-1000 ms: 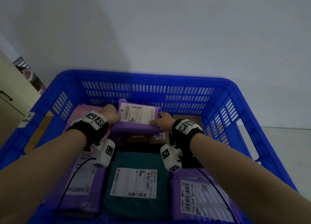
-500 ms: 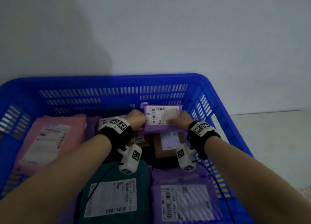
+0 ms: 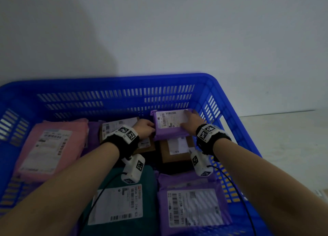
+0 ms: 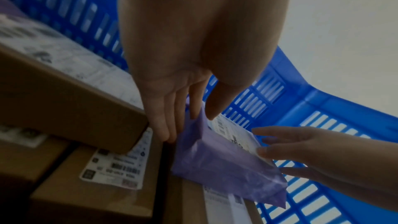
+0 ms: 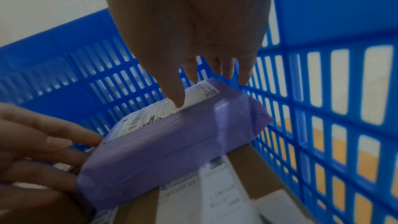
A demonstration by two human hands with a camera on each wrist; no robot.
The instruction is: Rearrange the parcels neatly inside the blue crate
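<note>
From the head view, the small purple plastic-wrapped parcel with a white shipping label [image 3: 170,124] sits in the far right corner of the blue slotted plastic crate [image 3: 113,86], resting on a brown cardboard box [image 3: 174,149]. The left hand [image 3: 144,128] is against its left end and the right hand [image 3: 192,120] lies over its right end, fingers spread on the label. Around it lie a pink mailer bag [image 3: 51,147], a dark green mailer bag [image 3: 120,200] and a larger purple mailer bag [image 3: 192,205].

From the left wrist, the left hand's fingers [image 4: 170,117] run nearly straight down the parcel's end, thumb on top by the label: a loose steadying hold, not a clench. The wrap [image 4: 226,159] looks thin and glossy, so I would expect it to be slick.

From the right wrist, the right hand's fingers [image 5: 178,91] are straight, the thumb tip pressing the label [image 5: 163,113], the others at the far edge by the crate wall. The parcel [image 5: 172,151] keeps a squared, blocky shape, so probably something firm inside and fairly light. Holding both short ends, as now, seems soundest; pinching loose film at a corner might slip or tear.
</note>
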